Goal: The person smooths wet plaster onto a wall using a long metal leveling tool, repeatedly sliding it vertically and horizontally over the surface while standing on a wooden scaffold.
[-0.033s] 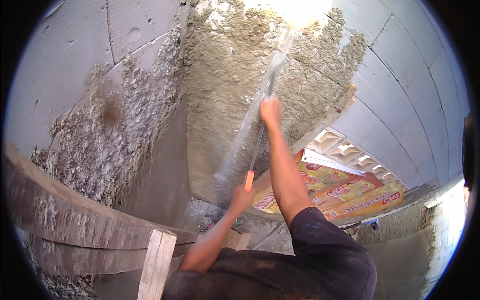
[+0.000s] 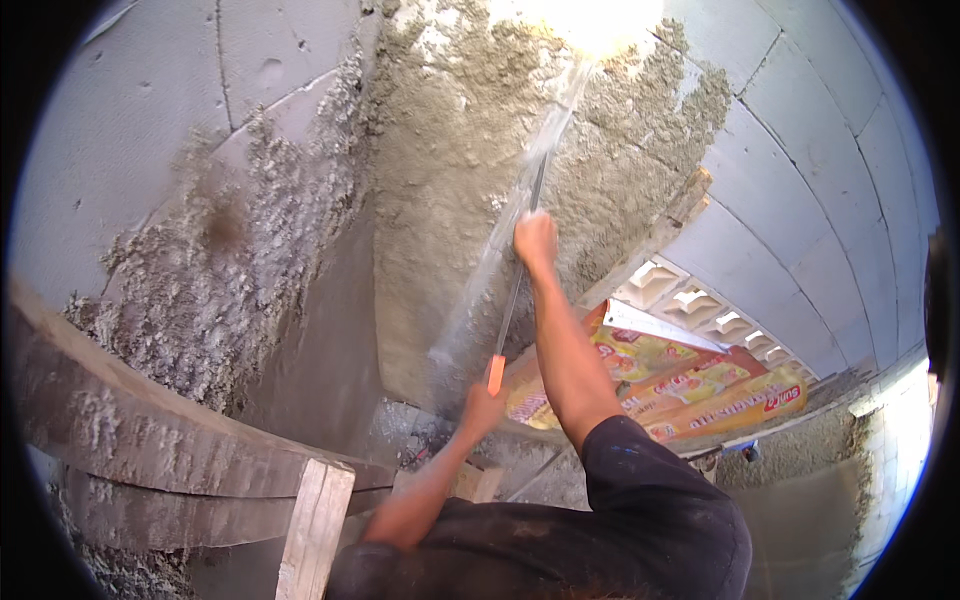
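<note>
A long, thin metal straightedge [image 2: 511, 308] with an orange end piece [image 2: 496, 374] slants up across the wet plaster [image 2: 430, 230]. My right hand [image 2: 536, 240] is closed around it partway up. Lower down, my left hand [image 2: 483, 408] grips it just beneath the orange piece, its fingers partly hidden. Behind the bar runs a long pale, smooth strip [image 2: 478, 275] on the rough plaster, from the bright glare at the top down to the lower left. Whether the bar touches the strip I cannot tell.
Wooden planks [image 2: 190, 430] curve along the lower left, beside an upright wooden piece [image 2: 315, 530]. Rough mortar [image 2: 220, 270] covers part of the left block wall. At right, a wooden batten [image 2: 650, 240] edges the plaster, beside hollow blocks [image 2: 655, 280] and a yellow-and-red printed sheet [image 2: 690, 385].
Both hands and the straightedge have shifted slightly downward, toward me. The grip of each hand looks the same.
</note>
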